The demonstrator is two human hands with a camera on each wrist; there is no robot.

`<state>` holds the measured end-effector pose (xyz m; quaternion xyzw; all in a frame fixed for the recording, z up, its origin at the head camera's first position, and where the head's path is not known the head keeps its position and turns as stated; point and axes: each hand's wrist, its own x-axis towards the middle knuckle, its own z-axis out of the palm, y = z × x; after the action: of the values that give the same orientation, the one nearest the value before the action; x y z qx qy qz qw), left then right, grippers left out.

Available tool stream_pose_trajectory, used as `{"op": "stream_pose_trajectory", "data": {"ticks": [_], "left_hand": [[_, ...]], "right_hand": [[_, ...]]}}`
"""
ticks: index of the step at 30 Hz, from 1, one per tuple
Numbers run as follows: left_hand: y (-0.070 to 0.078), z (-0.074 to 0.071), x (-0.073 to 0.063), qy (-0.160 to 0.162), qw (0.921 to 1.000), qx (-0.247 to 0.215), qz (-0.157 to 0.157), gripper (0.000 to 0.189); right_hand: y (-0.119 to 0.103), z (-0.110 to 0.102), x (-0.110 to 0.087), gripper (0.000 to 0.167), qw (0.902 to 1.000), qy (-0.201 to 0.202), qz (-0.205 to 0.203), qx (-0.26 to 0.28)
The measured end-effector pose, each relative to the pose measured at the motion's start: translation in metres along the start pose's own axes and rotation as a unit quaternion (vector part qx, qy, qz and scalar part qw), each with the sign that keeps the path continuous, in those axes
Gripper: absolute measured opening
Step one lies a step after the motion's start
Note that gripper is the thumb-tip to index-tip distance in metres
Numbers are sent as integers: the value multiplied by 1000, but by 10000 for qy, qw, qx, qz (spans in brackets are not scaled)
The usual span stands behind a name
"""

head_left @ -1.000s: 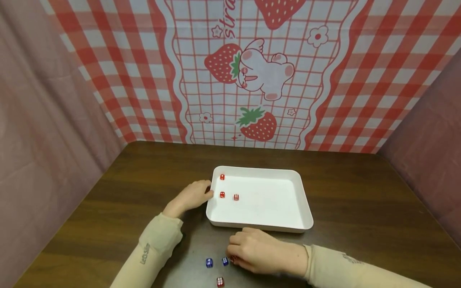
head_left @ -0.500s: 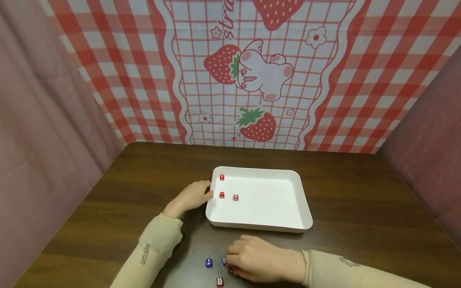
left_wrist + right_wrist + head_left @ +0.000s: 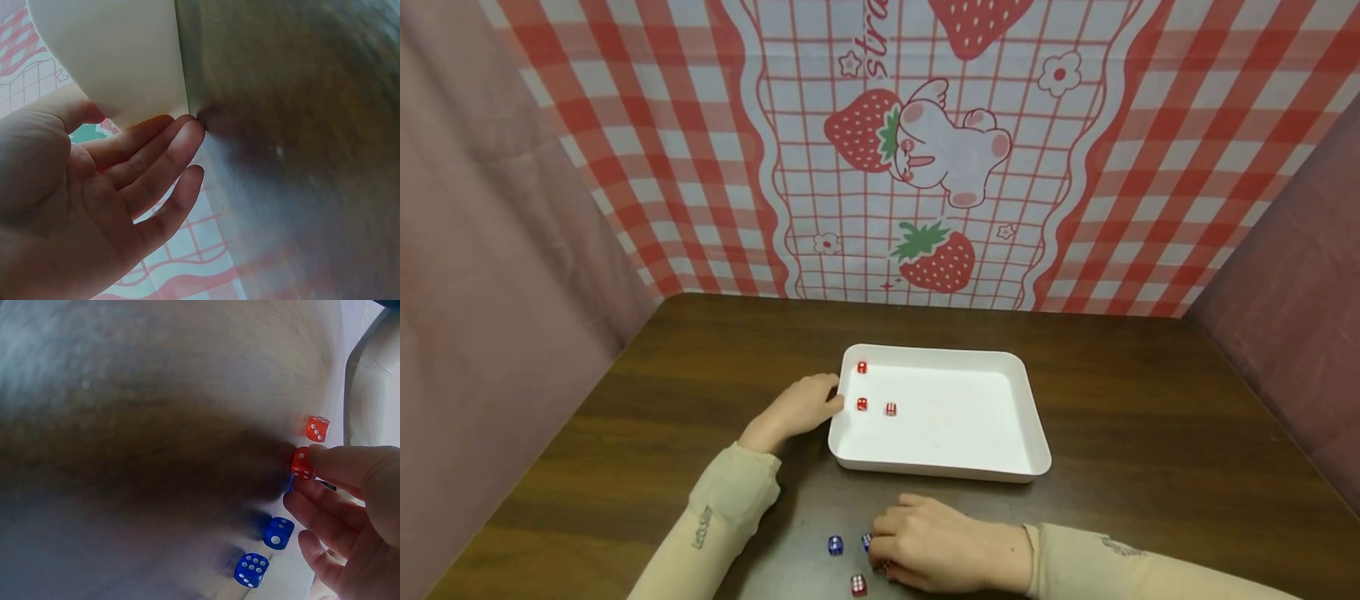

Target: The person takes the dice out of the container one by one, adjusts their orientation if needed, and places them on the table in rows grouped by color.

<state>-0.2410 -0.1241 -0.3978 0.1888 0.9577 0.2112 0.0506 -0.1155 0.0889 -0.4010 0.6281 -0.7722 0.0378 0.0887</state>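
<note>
At the lower middle of the frame, the right hand point(image 3: 943, 546) pinches a red cube die with white pips point(image 3: 303, 464) between thumb and fingers; the left hand point(image 3: 797, 406), fingers loosely extended, touches the white rectangular tray point(image 3: 970, 421) at its left end. Five red dice show: the pinched one, a loose red die point(image 3: 858, 586) on the brown surface point(image 3: 1150, 408), and three tray dice point(image 3: 862, 405). At least two blue cube dice point(image 3: 279, 533) lie near the right hand, which partly hides one from the head view.

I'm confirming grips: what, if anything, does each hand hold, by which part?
Right hand pinches a red die by its sides; left hand holds the tray by its left wall.
</note>
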Motion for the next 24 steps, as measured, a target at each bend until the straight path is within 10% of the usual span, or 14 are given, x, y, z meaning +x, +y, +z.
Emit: {"op": "stream_pose_trajectory", "data": {"ticks": [24], "left_hand": [[1,0,-2,-33,10000,-7,-28,14]], "right_hand": [[25,-17,10,13,9987,191,437,-204]]}}
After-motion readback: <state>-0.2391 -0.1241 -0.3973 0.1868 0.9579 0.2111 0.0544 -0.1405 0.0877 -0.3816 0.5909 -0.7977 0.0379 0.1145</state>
